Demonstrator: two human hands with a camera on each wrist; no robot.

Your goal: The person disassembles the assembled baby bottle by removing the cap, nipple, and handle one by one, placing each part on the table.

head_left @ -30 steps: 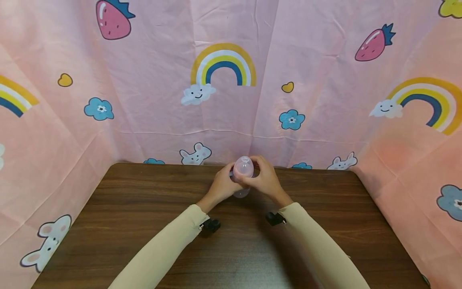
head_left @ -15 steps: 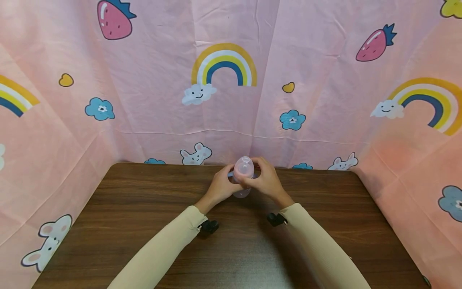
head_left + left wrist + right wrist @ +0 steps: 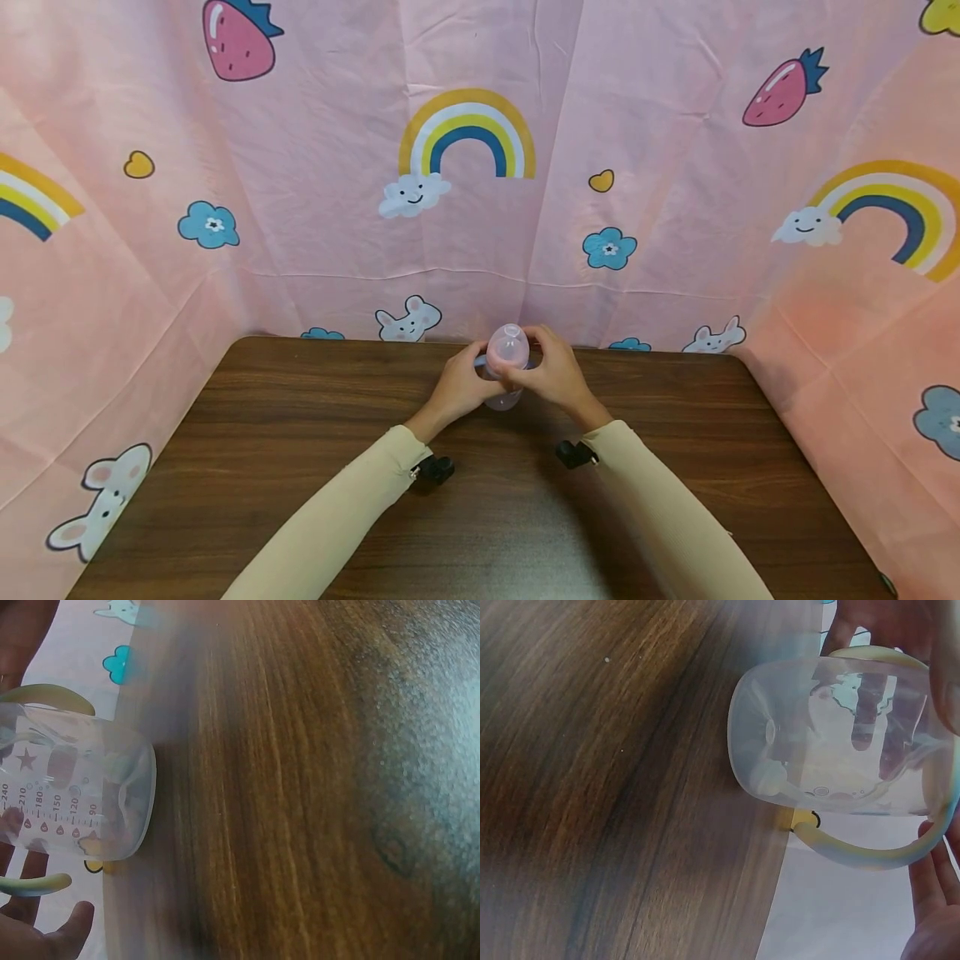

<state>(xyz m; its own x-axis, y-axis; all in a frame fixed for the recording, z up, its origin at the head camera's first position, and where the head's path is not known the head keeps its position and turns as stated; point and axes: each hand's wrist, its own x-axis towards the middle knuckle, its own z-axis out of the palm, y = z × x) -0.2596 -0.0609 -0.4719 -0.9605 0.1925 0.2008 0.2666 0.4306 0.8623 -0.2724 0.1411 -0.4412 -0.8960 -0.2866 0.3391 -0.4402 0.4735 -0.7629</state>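
Observation:
Near the far edge of the table, a clear baby bottle point(image 3: 507, 348) stands upright between both hands, its domed transparent cap on top. My left hand point(image 3: 459, 382) grips its left side. The right hand point(image 3: 555, 375) holds the upper part from the other side, thumb across the front. A bluish handle point(image 3: 480, 361) shows beside the left fingers. Printed measuring marks and a star are visible on the bottle body point(image 3: 82, 784) in the left wrist view. In the right wrist view, a curved handle point(image 3: 870, 856) sticks out from it. Whether the base touches the table cannot be told.
A dark wood-grain table point(image 3: 315, 417) spreads out under the arms. Pink printed cloth point(image 3: 322, 233) hangs close behind it and along both sides. Small black devices point(image 3: 435, 469) are strapped at the wrists over cream sleeves point(image 3: 337, 517).
The left hand has shifted very slightly left, and a little more of the handle beside it shows. Bottle and right hand stay almost in place.

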